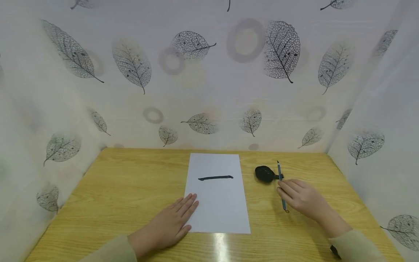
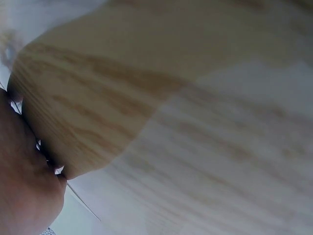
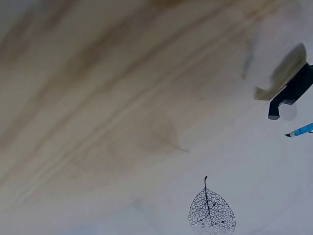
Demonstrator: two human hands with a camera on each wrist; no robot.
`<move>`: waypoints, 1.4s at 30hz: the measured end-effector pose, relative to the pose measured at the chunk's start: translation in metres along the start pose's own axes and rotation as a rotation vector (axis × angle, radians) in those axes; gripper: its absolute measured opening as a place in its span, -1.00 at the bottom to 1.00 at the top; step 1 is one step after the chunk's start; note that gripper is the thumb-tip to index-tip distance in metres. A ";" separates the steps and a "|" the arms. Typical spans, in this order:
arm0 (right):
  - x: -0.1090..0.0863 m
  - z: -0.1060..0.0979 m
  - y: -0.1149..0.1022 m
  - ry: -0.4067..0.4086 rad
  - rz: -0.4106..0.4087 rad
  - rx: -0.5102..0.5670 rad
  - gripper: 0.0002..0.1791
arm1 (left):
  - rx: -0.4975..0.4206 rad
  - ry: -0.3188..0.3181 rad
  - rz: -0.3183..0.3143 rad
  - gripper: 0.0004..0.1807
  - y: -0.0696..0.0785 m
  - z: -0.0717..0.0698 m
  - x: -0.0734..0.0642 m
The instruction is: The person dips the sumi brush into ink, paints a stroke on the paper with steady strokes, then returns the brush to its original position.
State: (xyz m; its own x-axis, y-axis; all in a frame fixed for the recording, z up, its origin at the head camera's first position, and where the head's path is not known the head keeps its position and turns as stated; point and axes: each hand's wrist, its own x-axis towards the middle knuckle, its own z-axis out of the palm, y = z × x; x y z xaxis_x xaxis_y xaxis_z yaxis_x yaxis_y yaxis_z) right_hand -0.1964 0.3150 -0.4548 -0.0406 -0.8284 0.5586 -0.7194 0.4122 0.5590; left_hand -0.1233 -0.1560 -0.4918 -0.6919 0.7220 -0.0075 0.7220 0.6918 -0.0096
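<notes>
A white sheet of paper (image 1: 217, 207) bears one thick black horizontal stroke (image 1: 216, 178) in its upper half. My left hand (image 1: 171, 220) lies flat, fingers straight, over the paper's lower left edge; part of it fills the left side of the left wrist view. To the right of the sheet, my right hand (image 1: 302, 199) pinches a blue writing brush (image 1: 283, 198) between thumb and fingers, dark tip pointing away from me. The brush overlaps the narrow end of a black, rounded ink dish (image 1: 264, 174). In the right wrist view, the brush tip (image 3: 301, 130) shows near the dish (image 3: 296, 88).
The yellow wood-grain table (image 1: 140, 182) reaches back to a pale curtain (image 1: 209, 91) printed with leaves, which also hangs at both sides. Light reflects off the tabletop just below the paper. A small dark object (image 1: 334, 251) shows beside the right sleeve.
</notes>
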 end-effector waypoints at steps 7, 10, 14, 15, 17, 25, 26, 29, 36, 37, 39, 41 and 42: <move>-0.010 0.002 0.001 -0.088 -0.067 -0.077 -0.44 | -0.014 -0.044 -0.012 -0.28 0.001 -0.003 0.001; -0.012 0.003 0.001 -0.107 -0.085 -0.087 -0.42 | -0.018 -0.051 -0.015 -0.28 0.002 -0.004 0.001; -0.015 0.003 0.001 -0.125 -0.088 -0.075 -0.39 | -0.004 -0.033 -0.009 -0.28 0.002 -0.003 0.001; -0.016 0.004 0.002 -0.126 -0.091 -0.071 -0.39 | 0.000 -0.028 -0.007 -0.29 0.002 -0.003 0.001; -0.017 0.005 0.002 -0.126 -0.100 -0.068 -0.38 | 0.003 -0.024 -0.006 -0.29 0.001 -0.003 0.001; -0.022 0.010 0.004 -0.134 -0.141 -0.079 -0.34 | 0.004 -0.014 0.001 -0.28 0.001 -0.003 0.001; -0.023 0.011 0.005 -0.140 -0.143 -0.077 -0.33 | -0.001 -0.007 0.004 -0.27 0.000 -0.002 0.000; -0.024 0.011 0.005 -0.163 -0.147 -0.077 -0.32 | 0.000 -0.002 0.005 -0.27 -0.001 -0.001 0.000; -0.027 0.012 0.004 -0.179 -0.168 -0.088 -0.30 | -0.012 -0.036 -0.008 -0.28 0.001 -0.003 0.001; -0.028 0.013 0.004 -0.179 -0.171 -0.088 -0.30 | -0.013 -0.037 -0.009 -0.28 0.001 -0.004 0.001; -0.029 0.013 0.004 -0.181 -0.179 -0.091 -0.30 | -0.013 -0.037 -0.010 -0.28 0.001 -0.004 0.001; -0.030 0.014 0.004 -0.183 -0.186 -0.093 -0.30 | -0.008 -0.035 -0.009 -0.28 0.001 -0.004 0.000; -0.030 0.014 0.004 -0.184 -0.188 -0.093 -0.30 | -0.004 -0.033 -0.009 -0.28 0.001 -0.004 0.000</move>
State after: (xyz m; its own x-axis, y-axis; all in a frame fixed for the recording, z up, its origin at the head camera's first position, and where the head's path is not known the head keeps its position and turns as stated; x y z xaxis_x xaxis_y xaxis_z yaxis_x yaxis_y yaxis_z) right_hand -0.2079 0.3365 -0.4781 -0.0441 -0.9450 0.3240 -0.6599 0.2710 0.7008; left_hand -0.1225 -0.1548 -0.4875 -0.6976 0.7153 -0.0405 0.7160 0.6980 -0.0059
